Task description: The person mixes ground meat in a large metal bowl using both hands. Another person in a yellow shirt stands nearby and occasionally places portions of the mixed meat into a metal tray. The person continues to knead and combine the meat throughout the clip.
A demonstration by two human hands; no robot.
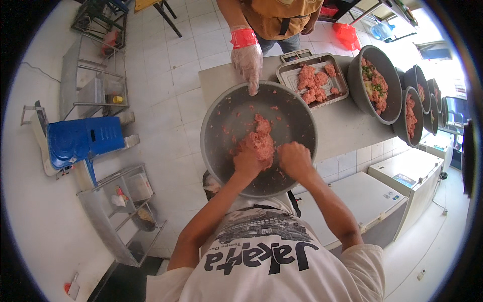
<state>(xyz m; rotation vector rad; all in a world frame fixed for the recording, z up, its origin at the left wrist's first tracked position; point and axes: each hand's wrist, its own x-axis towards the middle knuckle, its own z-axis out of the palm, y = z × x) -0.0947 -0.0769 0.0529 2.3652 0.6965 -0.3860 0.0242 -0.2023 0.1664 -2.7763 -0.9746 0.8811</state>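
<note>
A large grey bowl [214,151] stands in front of my body at the table's left end. In it lies a lump of pink ground meat [261,138], and small scraps stick to the inner wall. My left hand [246,160] is closed on the lump's near left side, its fingertips partly buried in the meat. Just right of the lump, my right hand [296,160] is curled into a fist inside the bowl; whatever its fingers hold is hidden. Across from me, another person's plastic-gloved hand [248,61] with a red wristband touches the far rim.
Right of the bowl, a metal tray [343,90] holds several meat clumps, with a small scale [296,55] behind it. Further right stand several grey bowls of meat, the nearest bowl [354,95] with green bits. White chest freezers [352,201] line the right; a metal rack [108,216] stands left.
</note>
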